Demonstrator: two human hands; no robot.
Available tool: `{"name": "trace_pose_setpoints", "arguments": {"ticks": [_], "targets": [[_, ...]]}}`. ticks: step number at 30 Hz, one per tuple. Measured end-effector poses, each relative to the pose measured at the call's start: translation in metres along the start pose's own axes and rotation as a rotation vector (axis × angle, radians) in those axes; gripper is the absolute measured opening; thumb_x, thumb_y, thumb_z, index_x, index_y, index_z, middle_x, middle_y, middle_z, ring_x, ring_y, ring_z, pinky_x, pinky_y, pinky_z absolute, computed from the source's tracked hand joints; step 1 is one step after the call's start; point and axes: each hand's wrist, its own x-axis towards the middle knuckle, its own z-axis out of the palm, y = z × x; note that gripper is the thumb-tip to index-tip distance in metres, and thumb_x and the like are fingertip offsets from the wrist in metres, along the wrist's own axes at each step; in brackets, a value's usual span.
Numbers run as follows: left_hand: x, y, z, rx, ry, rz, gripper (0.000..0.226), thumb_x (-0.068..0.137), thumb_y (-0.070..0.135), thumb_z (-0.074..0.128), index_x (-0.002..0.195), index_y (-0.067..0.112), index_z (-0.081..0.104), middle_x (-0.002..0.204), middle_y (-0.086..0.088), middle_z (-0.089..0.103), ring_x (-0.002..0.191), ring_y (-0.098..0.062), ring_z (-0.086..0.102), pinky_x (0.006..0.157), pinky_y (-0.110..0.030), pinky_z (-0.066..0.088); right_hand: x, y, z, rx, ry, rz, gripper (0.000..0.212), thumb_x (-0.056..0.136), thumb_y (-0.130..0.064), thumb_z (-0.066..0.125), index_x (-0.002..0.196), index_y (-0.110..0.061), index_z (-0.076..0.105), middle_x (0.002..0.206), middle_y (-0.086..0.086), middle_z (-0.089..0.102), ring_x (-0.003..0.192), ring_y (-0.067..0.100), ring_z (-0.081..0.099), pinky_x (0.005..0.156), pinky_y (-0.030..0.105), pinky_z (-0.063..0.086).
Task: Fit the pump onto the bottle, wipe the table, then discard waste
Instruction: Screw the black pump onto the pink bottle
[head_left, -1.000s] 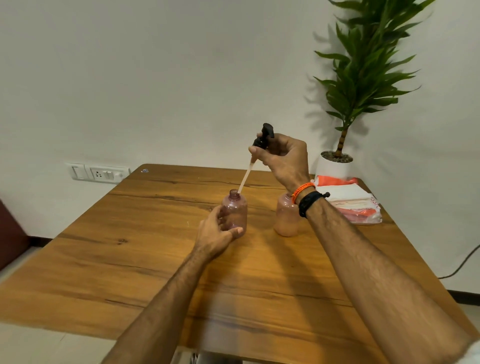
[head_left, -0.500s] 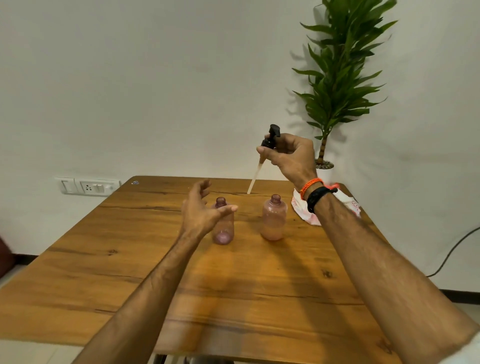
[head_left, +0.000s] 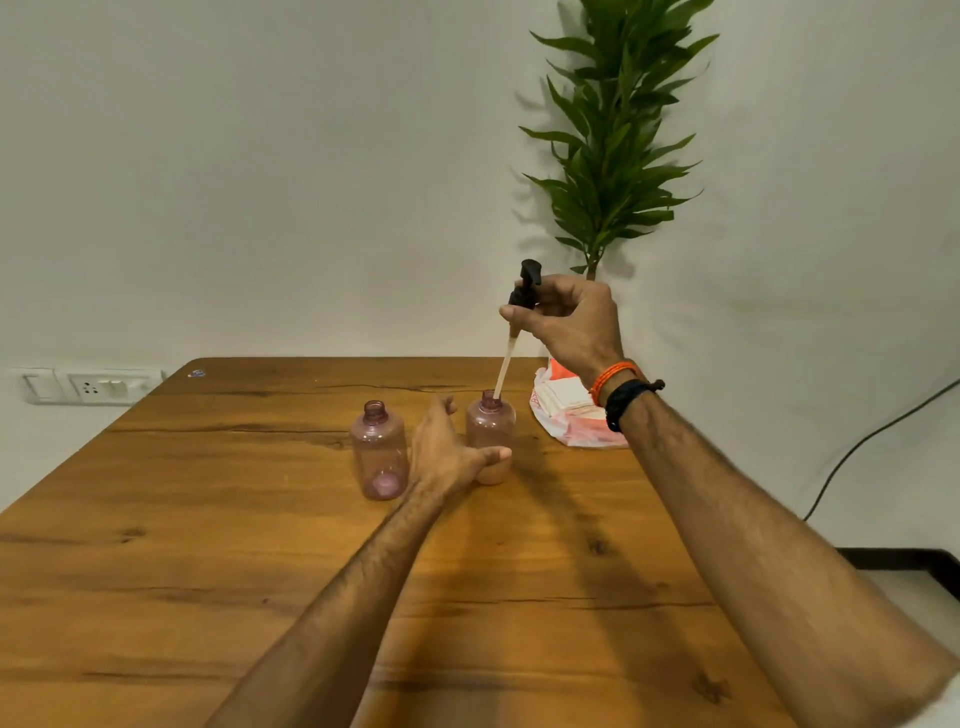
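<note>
Two pink see-through bottles stand uncapped on the wooden table (head_left: 208, 545). The left bottle (head_left: 378, 451) is empty and stands free. My left hand (head_left: 447, 449) wraps around the lower part of the right bottle (head_left: 491, 421), which holds some pale liquid. My right hand (head_left: 569, 322) is raised above it and pinches a black pump (head_left: 525, 283). The pump's pale dip tube (head_left: 504, 366) slants down, and its tip is at the right bottle's mouth.
A plastic pack of white and orange cloths (head_left: 569, 410) lies at the table's far right. A potted green plant (head_left: 615, 140) rises behind it against the wall. A wall socket (head_left: 91, 385) is at the left, a black cable (head_left: 872, 441) at the right.
My left hand let go of the left bottle and moved right to grip the right bottle. My right hand brought the pump over, so the tube tip now meets the right bottle's mouth.
</note>
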Motion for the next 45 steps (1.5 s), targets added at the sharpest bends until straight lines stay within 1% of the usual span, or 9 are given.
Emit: {"name": "trace_pose_setpoints", "arguments": {"ticks": [4,9,13,18,23,29,32,38,45], "targets": [[0.007,-0.012,0.014,-0.017,-0.013,-0.003,0.101,0.057,0.039,0.091,0.141,0.016,0.040,0.142,-0.003,0.052,0.129,-0.021,0.050,0.104,-0.032,0.041,0.005,0.007,0.004,0.013,0.020,0.007,0.041,0.072,-0.022,0.084,0.109,-0.010,0.072,0.099,0.002,0.074,0.093,0.017,0.070,0.085,0.032,0.058],[0.008,-0.022,0.022,-0.046,-0.016,0.036,0.080,0.059,0.039,0.090,0.127,0.021,0.052,0.128,0.001,0.063,0.109,-0.010,0.057,0.089,-0.023,0.046,0.012,0.009,0.009,-0.032,0.015,-0.019,0.047,0.071,-0.027,0.085,0.113,-0.010,0.071,0.102,0.002,0.074,0.092,0.014,0.070,0.083,0.028,0.058],[0.009,-0.026,0.024,-0.076,-0.023,0.039,0.078,0.060,0.038,0.090,0.127,0.024,0.052,0.128,-0.001,0.064,0.113,-0.015,0.061,0.092,-0.030,0.053,0.015,0.010,0.009,-0.051,0.016,-0.044,0.046,0.071,-0.030,0.084,0.112,-0.012,0.072,0.101,0.001,0.074,0.092,0.012,0.069,0.082,0.027,0.058],[0.009,-0.028,0.027,-0.071,-0.001,0.037,0.079,0.060,0.039,0.090,0.128,0.023,0.052,0.128,-0.002,0.064,0.110,-0.013,0.061,0.089,-0.025,0.051,0.018,0.014,0.009,-0.060,0.015,-0.048,0.044,0.072,-0.030,0.084,0.111,-0.013,0.072,0.100,-0.002,0.074,0.092,0.013,0.069,0.082,0.029,0.059],[0.009,-0.028,0.028,-0.057,-0.003,0.013,0.081,0.062,0.038,0.089,0.131,0.023,0.049,0.133,-0.003,0.061,0.117,-0.019,0.059,0.098,-0.038,0.052,0.014,0.015,0.013,-0.030,0.030,-0.045,0.046,0.072,-0.029,0.084,0.113,-0.011,0.071,0.103,0.001,0.074,0.093,0.014,0.069,0.081,0.025,0.058],[0.009,-0.028,0.028,-0.051,-0.003,0.013,0.081,0.064,0.037,0.088,0.132,0.021,0.049,0.134,-0.003,0.060,0.120,-0.019,0.058,0.100,-0.039,0.051,0.014,0.007,0.017,-0.108,-0.019,-0.084,0.045,0.073,-0.031,0.083,0.112,-0.010,0.071,0.103,0.002,0.074,0.090,0.011,0.068,0.083,0.024,0.057],[0.009,-0.028,0.029,-0.059,0.002,0.010,0.081,0.064,0.036,0.088,0.133,0.021,0.049,0.133,-0.004,0.060,0.120,-0.019,0.058,0.101,-0.039,0.050,0.013,0.010,0.018,-0.103,-0.039,-0.061,0.044,0.072,-0.031,0.084,0.110,-0.011,0.072,0.100,0.001,0.074,0.090,0.011,0.069,0.084,0.025,0.057],[0.014,-0.033,0.032,-0.055,0.001,0.019,0.082,0.063,0.039,0.087,0.133,0.023,0.047,0.133,-0.002,0.060,0.119,-0.018,0.058,0.101,-0.043,0.050,-0.004,0.034,0.026,-0.121,-0.103,0.036,0.044,0.070,-0.031,0.085,0.109,-0.014,0.073,0.098,-0.003,0.074,0.086,0.005,0.066,0.075,0.015,0.053],[0.016,-0.042,0.035,-0.015,0.016,0.052,0.078,0.064,0.047,0.084,0.130,0.028,0.048,0.129,0.002,0.063,0.113,-0.014,0.059,0.089,-0.027,0.042,-0.032,0.065,0.038,-0.148,-0.162,0.147,0.045,0.069,-0.027,0.086,0.110,-0.016,0.072,0.099,-0.004,0.073,0.087,0.004,0.064,0.077,0.016,0.053]]}}
